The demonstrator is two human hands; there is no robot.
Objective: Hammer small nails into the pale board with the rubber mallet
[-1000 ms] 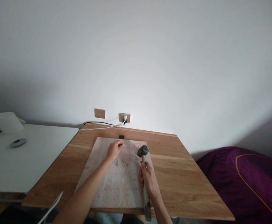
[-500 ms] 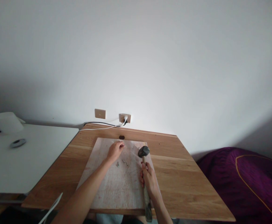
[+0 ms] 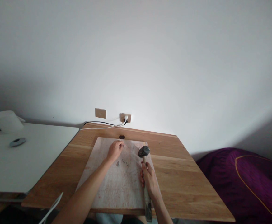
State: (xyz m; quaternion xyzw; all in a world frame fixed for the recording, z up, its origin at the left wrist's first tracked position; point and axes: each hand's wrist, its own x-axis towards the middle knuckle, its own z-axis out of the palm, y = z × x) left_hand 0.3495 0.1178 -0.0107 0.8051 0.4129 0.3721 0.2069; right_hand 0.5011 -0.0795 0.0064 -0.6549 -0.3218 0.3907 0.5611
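Observation:
My right hand [image 3: 149, 180] is wrapped round the wooden handle of a hammer [image 3: 144, 151]. The hammer's dark, blunt head points away from me above the right side of a pale wooden board [image 3: 117, 193]. Near the board's far edge, my left hand [image 3: 115, 151] is closed in a pinch on a small nail [image 3: 123, 145], of which only a thin end shows at the fingertips. Several loose nails [image 3: 118, 163] lie on the board between my two hands. A small upright nail [image 3: 139, 147] seems to show just behind the hammer head.
Under the board is a brown wooden table [image 3: 182, 180]. A white table [image 3: 44, 149] adjoins it on the left, bearing a roll of tape [image 3: 17, 142] and a white paper roll [image 3: 5, 121]. Cables run to a wall socket [image 3: 125, 118]. A purple beanbag-like object [image 3: 231, 177] is at right.
Both hands and the hammer stay almost in place. The left fingertips have shifted very slightly, and the view has moved a little.

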